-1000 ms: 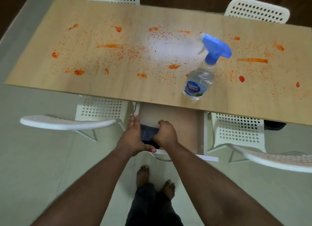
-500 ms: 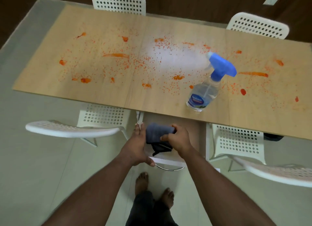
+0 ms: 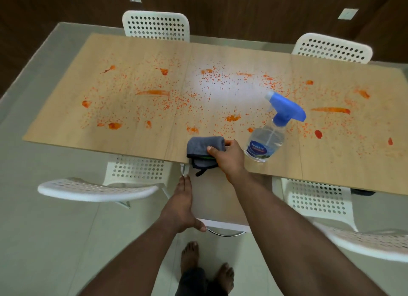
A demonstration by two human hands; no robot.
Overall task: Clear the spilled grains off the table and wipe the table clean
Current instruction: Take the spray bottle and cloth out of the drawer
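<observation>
Orange grains (image 3: 220, 79) and orange smears lie scattered over the light wooden table (image 3: 132, 141). My right hand (image 3: 229, 157) grips a folded grey cloth (image 3: 202, 146) at the table's near edge, just left of a clear spray bottle (image 3: 266, 142) with a blue trigger head that stands upright. Below the edge, my left hand (image 3: 180, 207) rests with straight fingers on the side of an open drawer (image 3: 218, 198) under the table and holds nothing.
White perforated chairs stand around the table: two at the far side (image 3: 155, 26) (image 3: 331, 49) and two at the near side (image 3: 99, 190) (image 3: 364, 240). The drawer juts toward me between the near chairs. My bare feet (image 3: 205, 264) are on the pale floor.
My right hand has lifted the grey cloth out of the drawer and up to the table's near edge. My left hand has let go of the cloth and stays at the drawer.
</observation>
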